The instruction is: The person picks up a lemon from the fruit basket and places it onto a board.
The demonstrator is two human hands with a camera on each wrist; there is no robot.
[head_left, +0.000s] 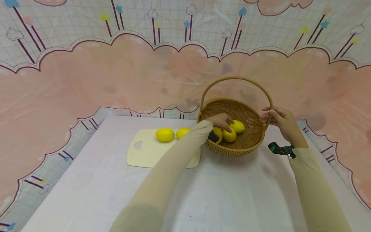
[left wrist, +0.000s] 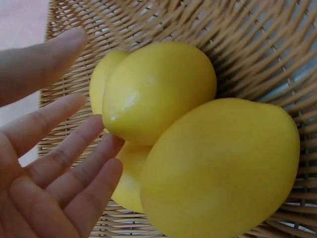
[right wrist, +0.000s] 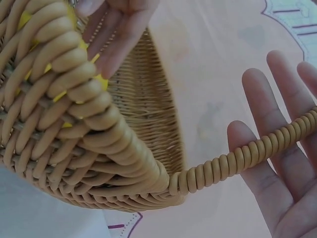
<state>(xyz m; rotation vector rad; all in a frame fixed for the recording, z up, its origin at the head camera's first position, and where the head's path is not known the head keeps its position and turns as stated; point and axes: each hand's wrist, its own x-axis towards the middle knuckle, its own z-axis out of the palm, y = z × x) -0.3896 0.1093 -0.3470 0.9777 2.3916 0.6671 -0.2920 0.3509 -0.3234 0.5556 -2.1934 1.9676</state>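
Table (head_left: 232, 193): we find a pale, near-white surface, with a pink and grid-patterned cloth backdrop rising behind it.

Cutting board (head_left: 147, 151): we note a cream board with a handle hole, lying flat on the table, left of centre.

Lemons on the board (head_left: 164, 134): we count two yellow lemons at the far edge of the board, just beside each other; the right one is partly covered by the left sleeve.

Left hand (head_left: 221, 120): we see it reaching into the basket from the left. In the left wrist view its fingers (left wrist: 74, 168) are straight and spread apart, with the tips at the skin of the nearest lemon; they do not curl round any fruit.

Lemons in the basket (left wrist: 158, 91): we see at least three yellow lemons piled together and touching, resting on the woven floor on the near side of the basket.

Basket (head_left: 249, 141): we record a round wicker basket with an arched handle (head_left: 236, 78), standing on the table to the right of the board, its near left edge just beside the board's corner.

Right hand (head_left: 279, 119): we find it at the right end of the handle, where the handle meets the rim. In the right wrist view its fingers (right wrist: 267, 168) lie straight and slightly apart behind the coiled handle, and the thumb lies against the outer weave; no clamped grip is visible.

Wrist device (head_left: 281, 149): we observe a dark green and black fitting at the right wrist.
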